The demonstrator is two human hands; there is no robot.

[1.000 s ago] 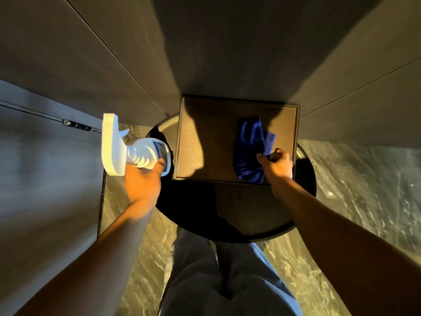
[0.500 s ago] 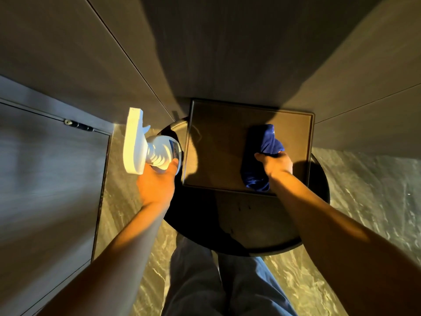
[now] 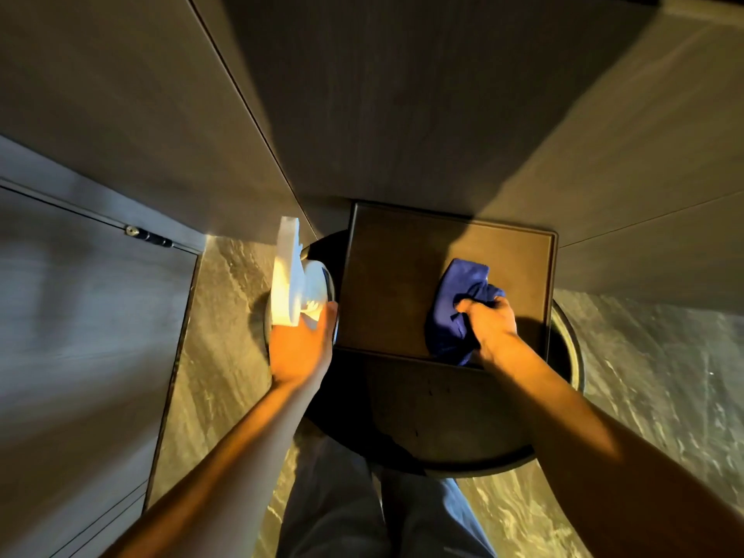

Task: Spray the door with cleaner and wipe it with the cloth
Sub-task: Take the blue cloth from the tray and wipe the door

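While both hands are only gathering supplies, the door (image 3: 72, 316) at the left looks unsprayed and unwiped.
Over the round table (image 3: 443, 428) and its tray (image 3: 386, 275), the right hand (image 3: 489, 324) bunches the blue cloth (image 3: 451, 312); the left hand (image 3: 300, 348) grips the white spray bottle (image 3: 294, 287).

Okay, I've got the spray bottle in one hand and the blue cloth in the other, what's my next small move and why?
Probably lift the blue cloth off the brown tray and turn toward the door. Your right hand already grips the cloth, your left hand holds the spray bottle, and the door on your left isn't being sprayed yet.
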